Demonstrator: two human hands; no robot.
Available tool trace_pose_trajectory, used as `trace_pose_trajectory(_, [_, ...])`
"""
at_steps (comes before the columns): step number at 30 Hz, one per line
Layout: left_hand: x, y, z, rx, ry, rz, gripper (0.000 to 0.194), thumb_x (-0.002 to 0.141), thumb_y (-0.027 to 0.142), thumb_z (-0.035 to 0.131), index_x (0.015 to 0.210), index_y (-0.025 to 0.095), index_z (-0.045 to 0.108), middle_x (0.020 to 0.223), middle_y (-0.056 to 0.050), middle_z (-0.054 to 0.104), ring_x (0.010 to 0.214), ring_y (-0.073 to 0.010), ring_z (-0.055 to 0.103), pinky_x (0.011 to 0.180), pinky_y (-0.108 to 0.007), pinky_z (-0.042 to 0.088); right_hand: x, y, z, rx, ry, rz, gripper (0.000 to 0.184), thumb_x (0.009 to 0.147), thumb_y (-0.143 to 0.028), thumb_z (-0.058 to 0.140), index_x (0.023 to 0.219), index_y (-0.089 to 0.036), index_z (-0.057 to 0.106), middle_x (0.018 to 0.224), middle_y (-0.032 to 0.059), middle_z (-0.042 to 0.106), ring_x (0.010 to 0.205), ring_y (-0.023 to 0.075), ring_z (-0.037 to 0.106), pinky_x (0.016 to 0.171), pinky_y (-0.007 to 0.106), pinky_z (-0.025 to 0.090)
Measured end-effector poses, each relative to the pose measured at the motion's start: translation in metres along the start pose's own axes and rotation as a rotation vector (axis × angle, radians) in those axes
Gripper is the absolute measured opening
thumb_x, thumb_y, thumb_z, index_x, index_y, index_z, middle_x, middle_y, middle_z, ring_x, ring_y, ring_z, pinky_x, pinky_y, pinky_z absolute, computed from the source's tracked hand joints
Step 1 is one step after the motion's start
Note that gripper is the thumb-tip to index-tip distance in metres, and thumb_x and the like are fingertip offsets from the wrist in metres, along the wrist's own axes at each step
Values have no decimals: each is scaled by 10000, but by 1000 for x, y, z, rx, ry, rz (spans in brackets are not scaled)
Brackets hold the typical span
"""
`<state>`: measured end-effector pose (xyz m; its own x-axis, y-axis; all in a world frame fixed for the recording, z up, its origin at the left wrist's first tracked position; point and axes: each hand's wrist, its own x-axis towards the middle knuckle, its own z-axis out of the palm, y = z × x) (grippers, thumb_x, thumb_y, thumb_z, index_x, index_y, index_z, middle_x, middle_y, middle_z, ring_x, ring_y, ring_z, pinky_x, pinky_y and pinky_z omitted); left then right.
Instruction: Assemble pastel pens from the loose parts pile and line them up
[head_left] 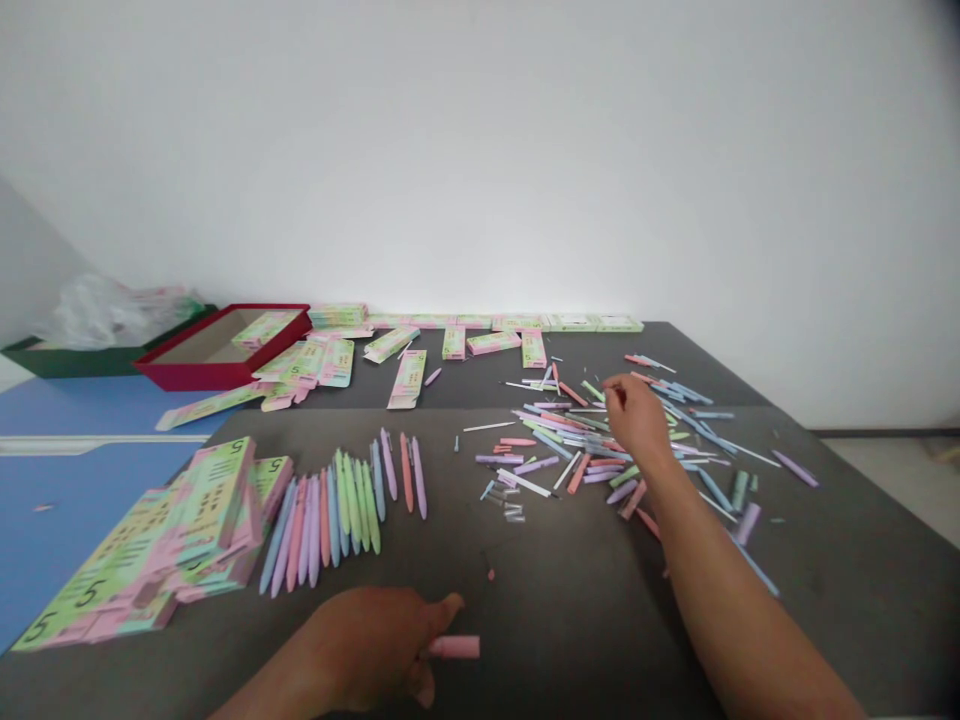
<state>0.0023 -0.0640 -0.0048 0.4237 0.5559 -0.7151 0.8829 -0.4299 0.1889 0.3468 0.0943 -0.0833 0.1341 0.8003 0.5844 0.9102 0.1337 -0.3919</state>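
Pink pen barrel (454, 647), long axis left-to-right

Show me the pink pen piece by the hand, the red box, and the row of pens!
Pink pen piece (454, 647): head view, middle of the piece.
Red box (217, 376): head view, front wall.
Row of pens (334, 520): head view, middle of the row.

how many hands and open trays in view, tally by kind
Hands: 2 (left hand, right hand)
Trays: 2 (red tray, dark green tray)
Total: 4
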Motion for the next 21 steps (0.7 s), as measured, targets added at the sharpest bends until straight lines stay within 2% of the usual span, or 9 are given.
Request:
trace_pose_trajectory(3, [-1,-1,-2,-6,-31,-15,721,739,297,664,1415,313,414,1048,-164,716,951,-413,654,724,-517,516,-4,15,-15,-16,4,53,208,829,-249,440,915,-182,617,827,66,647,708,195,561,654,292,384])
trace_pose_trajectory(6, [0,0,-4,-8,-61,-22,730,737,305,658,1420,323,400,1072,-153,711,979,-404,647,749,-507,515,-13,34,-22,-75,-113,108,205,826,-281,454,887,-185,625,766,53,648,653,183,555,600,277,363])
trace_pose_trajectory(10, [2,4,-5,8,-58,-31,740,733,317,658,1423,336,388,1091,-148,704,980,-393,649,747,-489,519,-20,63,-31,-169,-409,189,203,817,-312,476,790,-188,635,728,57,657,637,176,560,561,264,353])
trace_pose_trajectory(13, [3,6,-5,12,-52,-30,726,732,310,653,1414,339,405,1072,-140,711,967,-388,656,738,-479,521,-21,78,-38,-77,-703,125,202,796,-305,495,704,-198,639,752,51,683,686,182,588,584,261,392])
trace_pose_trajectory(15, [4,6,-5,16,-51,-24,721,733,310,647,1413,330,410,1070,-139,712,967,-382,657,741,-470,519,-21,83,-40,-19,-829,110,199,786,-301,501,703,-208,656,768,39,699,723,193,609,618,269,426])
trace_pose_trajectory(17, [5,7,-5,23,-48,-19,717,735,305,638,1414,325,410,1057,-134,716,954,-369,664,743,-454,518,-22,86,-40,-14,-870,115,199,783,-291,504,742,-212,683,820,40,715,777,207,629,675,286,457])
trace_pose_trajectory(21, [7,9,-4,39,-41,-3,700,738,297,629,1407,321,424,1044,-128,720,947,-363,667,734,-445,521,-24,87,-31,8,-837,66,231,783,-238,505,842,-218,728,1168,50,672,1037,232,612,885,325,454])
